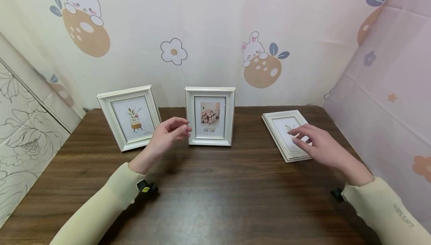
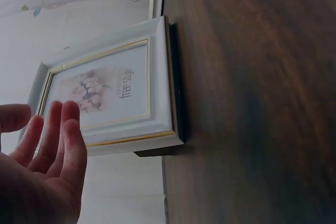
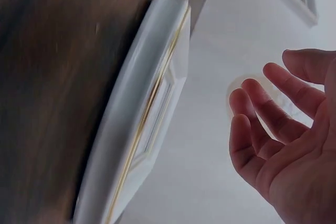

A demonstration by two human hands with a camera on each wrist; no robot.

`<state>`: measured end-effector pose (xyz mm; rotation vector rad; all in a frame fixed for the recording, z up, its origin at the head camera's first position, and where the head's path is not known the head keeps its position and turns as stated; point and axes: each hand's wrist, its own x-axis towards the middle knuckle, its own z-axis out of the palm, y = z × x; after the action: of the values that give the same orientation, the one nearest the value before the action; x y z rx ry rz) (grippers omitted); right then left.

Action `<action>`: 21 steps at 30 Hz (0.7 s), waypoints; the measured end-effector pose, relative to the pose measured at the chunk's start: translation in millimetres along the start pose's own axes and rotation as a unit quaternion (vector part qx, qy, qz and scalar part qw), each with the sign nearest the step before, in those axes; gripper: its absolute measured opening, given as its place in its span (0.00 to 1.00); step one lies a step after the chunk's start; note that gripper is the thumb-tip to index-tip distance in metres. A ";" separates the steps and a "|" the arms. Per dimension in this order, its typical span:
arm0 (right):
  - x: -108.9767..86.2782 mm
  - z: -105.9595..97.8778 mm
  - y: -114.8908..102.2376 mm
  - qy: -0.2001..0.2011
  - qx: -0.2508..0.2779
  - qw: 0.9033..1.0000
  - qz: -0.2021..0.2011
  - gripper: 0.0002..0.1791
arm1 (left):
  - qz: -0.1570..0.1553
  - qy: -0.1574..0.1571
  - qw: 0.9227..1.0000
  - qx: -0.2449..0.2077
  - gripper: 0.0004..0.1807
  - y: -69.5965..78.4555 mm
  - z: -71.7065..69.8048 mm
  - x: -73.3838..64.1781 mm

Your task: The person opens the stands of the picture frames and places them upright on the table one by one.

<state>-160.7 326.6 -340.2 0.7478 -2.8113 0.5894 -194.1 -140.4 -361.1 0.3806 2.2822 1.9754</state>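
Note:
Three white picture frames are on the brown table. The middle picture frame (image 1: 227, 118), with a pink flower picture marked "free style", stands upright. My left hand (image 1: 168, 131) is just to its left with loosely bent fingers and nothing in them; in the left wrist view the fingertips overlap that frame. On the left stands a tilted picture frame (image 1: 116, 121) with a potted plant print. The right picture frame (image 1: 274, 134) lies flat, face up. Over it hovers my right hand (image 1: 318, 144), fingers relaxed and holding nothing; the right wrist view shows space between hand and frame.
The dark wood table (image 1: 215, 196) reaches back to a pale curtain (image 1: 208, 20) printed with rabbits and flowers. A second curtain side (image 1: 397, 88) borders the right edge. A white panel with line-drawn flowers (image 1: 20, 140) stands at the left.

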 end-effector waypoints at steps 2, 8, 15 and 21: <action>1.6 -2.9 7.1 0.001 -0.006 1.000 0.008 0.13 | -0.005 -0.024 1.000 0.004 0.16 -1.3 2.2 -2.7; 9.9 -10.7 28.7 0.013 -0.022 0.999 0.019 0.11 | -0.025 -0.093 0.995 0.029 0.17 -1.8 6.6 -9.8; 27.4 -14.7 56.0 -0.013 -0.015 0.996 0.087 0.11 | -0.030 -0.151 0.987 0.049 0.17 -4.7 9.1 -20.1; 40.5 -16.7 70.0 -0.020 0.023 0.990 0.140 0.15 | -0.041 -0.192 0.979 0.061 0.16 -13.8 6.2 -30.0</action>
<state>-230.0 371.5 -337.5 0.3767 -2.9725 0.6904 -165.4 -143.7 -378.3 0.6078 2.1358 1.5631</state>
